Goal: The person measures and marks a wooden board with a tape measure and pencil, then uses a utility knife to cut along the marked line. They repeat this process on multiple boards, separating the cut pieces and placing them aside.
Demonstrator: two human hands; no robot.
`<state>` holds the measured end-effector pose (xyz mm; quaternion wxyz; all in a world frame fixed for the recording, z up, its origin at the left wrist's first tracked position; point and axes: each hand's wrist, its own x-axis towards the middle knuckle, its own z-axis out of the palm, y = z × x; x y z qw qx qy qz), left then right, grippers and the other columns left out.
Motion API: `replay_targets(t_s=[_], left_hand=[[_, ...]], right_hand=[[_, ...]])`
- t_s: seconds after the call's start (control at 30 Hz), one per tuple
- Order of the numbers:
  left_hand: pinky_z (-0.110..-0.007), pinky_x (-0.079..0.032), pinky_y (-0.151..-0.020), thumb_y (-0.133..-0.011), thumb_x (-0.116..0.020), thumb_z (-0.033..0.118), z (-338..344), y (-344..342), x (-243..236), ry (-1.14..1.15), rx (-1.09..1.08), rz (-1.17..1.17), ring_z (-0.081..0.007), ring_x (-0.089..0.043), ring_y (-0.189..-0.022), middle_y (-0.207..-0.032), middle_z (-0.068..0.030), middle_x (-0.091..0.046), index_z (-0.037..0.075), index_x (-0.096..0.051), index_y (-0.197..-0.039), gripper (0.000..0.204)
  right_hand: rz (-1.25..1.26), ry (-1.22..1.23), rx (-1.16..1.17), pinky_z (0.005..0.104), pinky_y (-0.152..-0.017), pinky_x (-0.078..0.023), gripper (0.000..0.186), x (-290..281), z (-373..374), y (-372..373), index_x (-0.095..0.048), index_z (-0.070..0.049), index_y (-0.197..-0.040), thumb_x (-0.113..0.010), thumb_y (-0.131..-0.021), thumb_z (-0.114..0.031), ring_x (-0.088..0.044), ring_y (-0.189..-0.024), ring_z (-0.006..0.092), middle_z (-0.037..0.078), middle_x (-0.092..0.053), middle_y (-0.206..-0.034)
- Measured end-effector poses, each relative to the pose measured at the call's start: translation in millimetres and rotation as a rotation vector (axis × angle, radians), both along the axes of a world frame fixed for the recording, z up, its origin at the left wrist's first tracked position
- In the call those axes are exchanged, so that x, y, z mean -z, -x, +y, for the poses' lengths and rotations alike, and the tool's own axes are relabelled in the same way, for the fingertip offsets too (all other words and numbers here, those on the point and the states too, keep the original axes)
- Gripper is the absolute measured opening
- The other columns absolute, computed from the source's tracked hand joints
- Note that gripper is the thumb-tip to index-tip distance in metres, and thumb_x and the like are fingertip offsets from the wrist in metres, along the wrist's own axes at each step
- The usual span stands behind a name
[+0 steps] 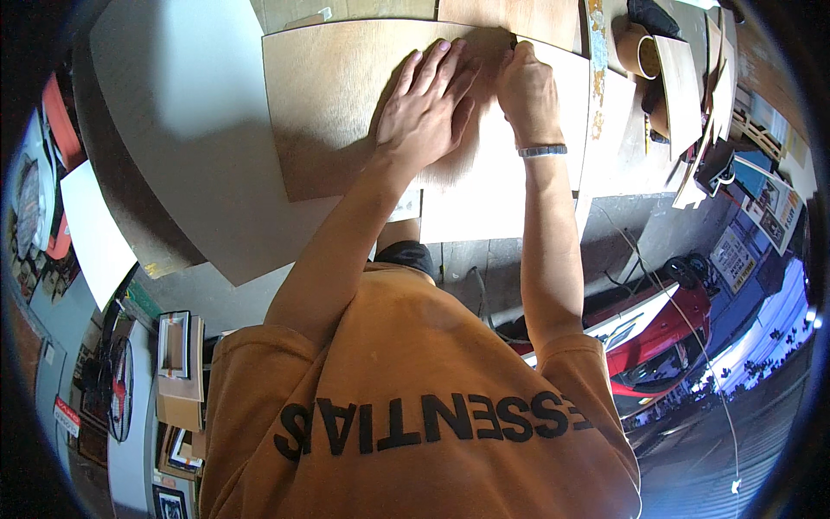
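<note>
L hand point(425, 108) presses flat, fingers spread, on plywood sheet point(346, 104), upper centre; R hand point(526, 86) pinched on small dark marking tool, prob. marking. Next needs sheet held steady.

Both hands point(471, 99) rest on a plywood sheet point(337, 112) atop the workbench point(173, 130).

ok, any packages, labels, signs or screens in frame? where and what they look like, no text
Printed card: far right beyond the workbench, tilted rectangle, white with coloured blocks.
Sign: right, below that card, pale rectangle with dark print.
Small label: lower left edge, white strip with a red band.
Framed pieces: lower left, rectangular, pale fronts with dark borders.
No screens visible.
</note>
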<state>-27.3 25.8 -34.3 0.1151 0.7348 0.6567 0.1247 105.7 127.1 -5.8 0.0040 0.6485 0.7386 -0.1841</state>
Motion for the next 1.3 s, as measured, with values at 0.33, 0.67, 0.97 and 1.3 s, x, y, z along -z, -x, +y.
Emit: replay_targets(t_s=[0.33, 0.67, 0.97, 1.3], left_hand=[[-0.045, -0.020, -0.125, -0.102, -0.044, 0.043, -1.1, -5.5, 5.9, -0.031, -0.049, 0.069, -0.0247, -0.036, -0.147, -0.159, -0.0054, -0.040, 0.022, -0.043, -0.154, 0.056], [-0.044, -0.012, -0.128, -0.105, -0.035, 0.046, -0.6, -9.3, 7.8, 0.046, -0.033, 0.364, -0.0196, -0.022, -0.154, -0.168, 0.0003, -0.023, 0.027, -0.033, -0.160, 0.058], [-0.043, -0.016, -0.126, -0.104, -0.044, 0.044, -0.4, -5.1, -1.5, 0.022, -0.021, 0.138, -0.0217, -0.026, -0.152, -0.166, -0.0047, -0.028, 0.022, -0.043, -0.155, 0.055], [-0.043, -0.018, -0.126, -0.102, -0.048, 0.045, 0.5, -2.7, 3.1, -0.056, -0.026, 0.029, -0.0217, -0.027, -0.152, -0.164, -0.0061, -0.033, 0.011, -0.068, -0.129, 0.048]], right_hand=[[-0.047, 0.236, -0.028, 0.0469, -0.063, -0.063, 0.020, -2.0, -11.0, -17.1, -0.066, 0.006, -0.088, -0.052, -0.090, -0.008, -0.074, -0.076, 0.0428, 0.030, -0.070, -0.079], [-0.093, 0.382, 0.129, 0.0530, -0.052, -0.055, 0.019, -44.2, -215.1, -62.6, -0.051, 0.003, -0.098, -0.049, -0.103, -0.015, -0.069, -0.067, 0.0459, 0.027, -0.066, -0.069], [0.124, 0.032, 0.129, 0.0454, -0.046, -0.050, 0.029, -44.6, -72.2, -41.9, -0.055, -0.001, -0.097, -0.047, -0.107, -0.027, -0.069, -0.056, 0.0373, 0.023, -0.064, -0.062], [0.038, -0.012, 0.098, 0.0516, -0.067, -0.059, 0.030, 8.2, -5.0, 0.6, -0.059, 0.002, -0.100, -0.047, -0.105, -0.025, -0.071, -0.075, 0.0463, 0.030, -0.068, -0.075]])
